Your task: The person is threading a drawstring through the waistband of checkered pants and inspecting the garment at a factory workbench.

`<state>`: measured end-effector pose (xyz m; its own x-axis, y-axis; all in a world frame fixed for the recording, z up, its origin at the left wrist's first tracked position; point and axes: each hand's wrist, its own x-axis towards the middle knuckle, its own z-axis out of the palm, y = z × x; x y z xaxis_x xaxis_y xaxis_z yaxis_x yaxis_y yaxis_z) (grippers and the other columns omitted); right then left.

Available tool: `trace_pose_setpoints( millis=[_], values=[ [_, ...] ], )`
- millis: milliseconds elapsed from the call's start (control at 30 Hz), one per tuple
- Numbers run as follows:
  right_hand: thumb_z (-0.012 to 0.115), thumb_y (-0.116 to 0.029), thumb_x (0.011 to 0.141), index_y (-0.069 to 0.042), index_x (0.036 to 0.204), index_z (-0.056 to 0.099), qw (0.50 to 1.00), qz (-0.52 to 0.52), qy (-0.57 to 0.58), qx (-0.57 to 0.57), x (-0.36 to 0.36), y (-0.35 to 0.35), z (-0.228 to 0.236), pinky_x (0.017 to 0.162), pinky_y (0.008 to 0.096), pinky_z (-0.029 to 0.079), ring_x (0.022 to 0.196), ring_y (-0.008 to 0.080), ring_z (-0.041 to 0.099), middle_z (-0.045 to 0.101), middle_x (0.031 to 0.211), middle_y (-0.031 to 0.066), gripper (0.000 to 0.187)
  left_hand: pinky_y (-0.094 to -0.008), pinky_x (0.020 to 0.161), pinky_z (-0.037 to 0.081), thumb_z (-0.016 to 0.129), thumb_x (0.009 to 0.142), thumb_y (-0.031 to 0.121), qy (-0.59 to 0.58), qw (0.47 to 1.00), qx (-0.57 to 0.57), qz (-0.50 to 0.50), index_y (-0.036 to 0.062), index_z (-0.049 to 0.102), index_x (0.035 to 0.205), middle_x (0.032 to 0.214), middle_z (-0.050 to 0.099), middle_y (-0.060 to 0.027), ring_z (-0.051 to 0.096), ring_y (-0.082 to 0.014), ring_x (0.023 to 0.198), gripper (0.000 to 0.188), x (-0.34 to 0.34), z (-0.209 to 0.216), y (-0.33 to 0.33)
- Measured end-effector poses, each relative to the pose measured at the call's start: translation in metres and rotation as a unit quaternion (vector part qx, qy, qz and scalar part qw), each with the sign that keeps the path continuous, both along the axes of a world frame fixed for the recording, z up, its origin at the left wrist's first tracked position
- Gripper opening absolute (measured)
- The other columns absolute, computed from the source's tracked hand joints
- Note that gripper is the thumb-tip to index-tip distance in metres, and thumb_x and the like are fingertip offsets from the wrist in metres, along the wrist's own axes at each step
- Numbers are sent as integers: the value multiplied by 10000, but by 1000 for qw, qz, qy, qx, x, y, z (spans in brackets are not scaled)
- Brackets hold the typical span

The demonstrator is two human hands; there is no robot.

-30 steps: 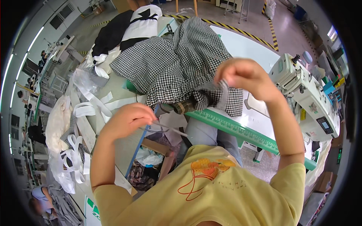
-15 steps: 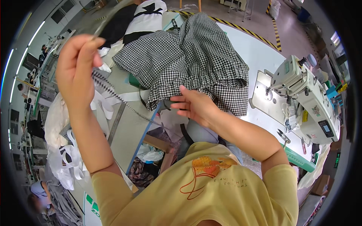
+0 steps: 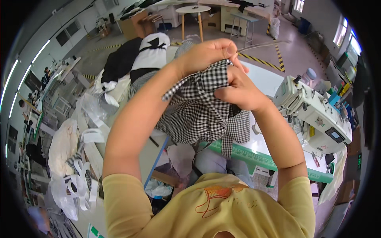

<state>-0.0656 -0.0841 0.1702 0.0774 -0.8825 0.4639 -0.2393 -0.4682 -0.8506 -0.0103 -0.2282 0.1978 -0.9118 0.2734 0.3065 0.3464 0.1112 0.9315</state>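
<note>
A black-and-white gingham garment [image 3: 194, 123] is bunched up in front of me, its upper edge raised off the table. My right hand [image 3: 244, 89] is closed on that edge, thumb folded over the cloth. Just above it, my left hand [image 3: 210, 51] is closed in a pinch. A long, thin, pale wire-like piece [image 3: 264, 45] sticks out to the right from its fingertips, and its exact kind is unclear. A narrow gingham strip [image 3: 172, 91] shows beside my left forearm. The fingertips of both hands nearly meet, so what lies between them is partly hidden.
To the right stands a white sewing machine [image 3: 317, 115], with small snips [image 3: 315, 159] near it. A green ruler-like strip [image 3: 254, 158] runs along the table's front edge. White tapes [image 3: 85, 178] and cream cloth [image 3: 63, 146] hang at left. Black and white fabric [image 3: 152, 53] lies behind.
My left hand has come from the far left over to my right hand. The garment's edge has been lifted off the table, and my right hand, open before, now grips it.
</note>
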Motion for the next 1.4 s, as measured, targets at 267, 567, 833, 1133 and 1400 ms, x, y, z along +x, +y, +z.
trace_pose_setpoints(
  millis=[267, 567, 833, 1133, 1400],
  values=[
    [668, -177, 804, -84, 841, 555, 958, -40, -276, 68, 9, 1, 15, 518, 191, 320, 609, 18, 399, 482, 675, -69, 151, -260, 769, 432, 448, 912, 100, 322, 893, -97, 299, 39, 523, 864, 811, 558, -46, 546, -139, 804, 108, -26, 9, -40],
    [521, -155, 923, -50, 1084, 587, 967, 154, -87, 182, 5, -43, -2, 805, 227, 473, 878, 118, 623, 637, 987, 40, 203, -237, 642, 360, 391, 974, 216, 542, 525, -242, 610, 39, 475, 812, 712, 439, -7, 417, -101, 681, 255, 80, 132, -22],
    [537, -287, 885, -18, 842, 528, 968, -120, 217, 31, 58, -55, -98, 657, 370, 463, 713, 277, 580, 560, 759, 133, 272, -247, 690, 390, 390, 970, 263, 504, 485, -211, 683, 26, 513, 862, 749, 488, -13, 456, -111, 717, 288, 107, 121, -69],
    [389, -321, 968, -81, 772, 483, 990, 93, -97, 43, 157, 22, 44, 478, 256, 407, 508, 110, 460, 487, 634, 0, 323, -349, 750, 423, 388, 956, 240, 455, 403, -299, 736, 7, 553, 875, 803, 585, -125, 554, -256, 781, 297, 161, 140, -122],
    [587, -239, 824, -66, 823, 597, 980, 12, 172, 99, 113, 59, 32, 695, 362, 473, 815, 253, 595, 598, 850, 103, 173, -330, 725, 418, 385, 951, 267, 443, 525, -189, 702, 7, 523, 882, 779, 548, -116, 536, -242, 755, 303, 98, 103, -20]
  ],
)
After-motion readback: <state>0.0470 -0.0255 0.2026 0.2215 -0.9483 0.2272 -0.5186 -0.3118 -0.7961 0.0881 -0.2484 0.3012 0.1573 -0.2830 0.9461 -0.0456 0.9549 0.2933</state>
